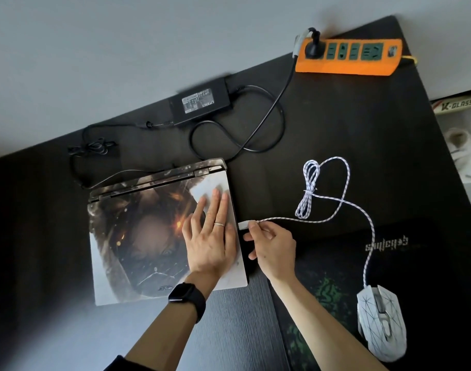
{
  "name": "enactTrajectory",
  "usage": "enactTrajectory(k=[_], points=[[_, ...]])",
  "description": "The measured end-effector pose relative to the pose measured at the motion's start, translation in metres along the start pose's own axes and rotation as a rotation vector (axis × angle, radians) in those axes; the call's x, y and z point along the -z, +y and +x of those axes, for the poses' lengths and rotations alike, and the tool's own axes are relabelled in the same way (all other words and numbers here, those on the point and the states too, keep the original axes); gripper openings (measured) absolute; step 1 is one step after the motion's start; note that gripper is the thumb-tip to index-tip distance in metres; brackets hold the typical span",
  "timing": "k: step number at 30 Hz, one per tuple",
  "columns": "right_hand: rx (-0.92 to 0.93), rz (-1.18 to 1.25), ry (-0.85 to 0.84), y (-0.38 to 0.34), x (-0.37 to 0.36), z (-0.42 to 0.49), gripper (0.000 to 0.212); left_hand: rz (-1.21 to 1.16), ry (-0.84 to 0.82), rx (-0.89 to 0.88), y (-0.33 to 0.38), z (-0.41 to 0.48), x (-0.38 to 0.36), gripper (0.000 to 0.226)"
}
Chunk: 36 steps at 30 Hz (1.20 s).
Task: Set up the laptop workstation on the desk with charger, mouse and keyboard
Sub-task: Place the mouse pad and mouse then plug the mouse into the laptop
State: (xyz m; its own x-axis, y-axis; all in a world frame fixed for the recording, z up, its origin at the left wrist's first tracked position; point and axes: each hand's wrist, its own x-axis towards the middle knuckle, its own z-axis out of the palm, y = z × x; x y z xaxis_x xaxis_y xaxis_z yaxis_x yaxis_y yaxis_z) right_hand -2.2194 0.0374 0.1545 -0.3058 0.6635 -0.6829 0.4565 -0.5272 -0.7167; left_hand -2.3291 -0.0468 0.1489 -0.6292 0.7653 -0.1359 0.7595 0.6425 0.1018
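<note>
The laptop [138, 236] lies closed on the desk [363, 129], toward its near edge and left of the middle, the printed lid facing up. My left hand [209, 245] rests flat on the lid beside its right edge, fingers straight and close together and curled round nothing. There is a ring [219, 224] on one finger and a dark watch [185, 293] on that wrist.

My right hand [274, 247] is just beside the laptop's right edge, thumb and forefinger pinching the white USB plug [243, 225], the other fingers curled under. The plug's tip is at the laptop's side; I cannot tell whether it is touching. The two hands are near each other but apart.

From the plug the braided white mouse cable [336, 210] loops across the desk, part of it tied in a bundle, and runs down to the white mouse [380, 322]. The mouse sits on a dark mouse pad [330, 277] near the desk's near right corner.

The charger brick [199, 101] lies at the far edge behind the laptop. One of its leads curls to a black plug [313, 49] seated in the orange power strip [346, 64] by the far right corner. The other runs left and round toward the laptop's back.
</note>
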Motion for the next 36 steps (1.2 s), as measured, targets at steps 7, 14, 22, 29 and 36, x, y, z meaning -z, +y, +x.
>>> enactTrajectory(k=[7,14,22,29,36], points=[[-0.071,-0.002,-0.092,-0.004,0.003,0.002,0.029,0.001,0.019,0.001,-0.003,0.001,-0.003,0.058],[0.104,-0.317,-0.041,-0.007,0.082,-0.041,0.016,-0.095,-0.003,0.043,0.023,0.002,0.012,0.061],[-0.027,-0.858,0.213,0.052,0.205,-0.109,0.070,-0.318,-0.080,-0.216,0.114,-0.051,0.020,0.049],[-0.053,-1.075,0.147,0.079,0.193,-0.117,0.079,-0.460,-0.218,0.147,0.117,-0.116,0.011,0.046],[0.107,-1.074,0.066,0.076,0.175,-0.114,0.072,-0.456,-0.314,0.423,0.093,-0.160,0.005,0.060]])
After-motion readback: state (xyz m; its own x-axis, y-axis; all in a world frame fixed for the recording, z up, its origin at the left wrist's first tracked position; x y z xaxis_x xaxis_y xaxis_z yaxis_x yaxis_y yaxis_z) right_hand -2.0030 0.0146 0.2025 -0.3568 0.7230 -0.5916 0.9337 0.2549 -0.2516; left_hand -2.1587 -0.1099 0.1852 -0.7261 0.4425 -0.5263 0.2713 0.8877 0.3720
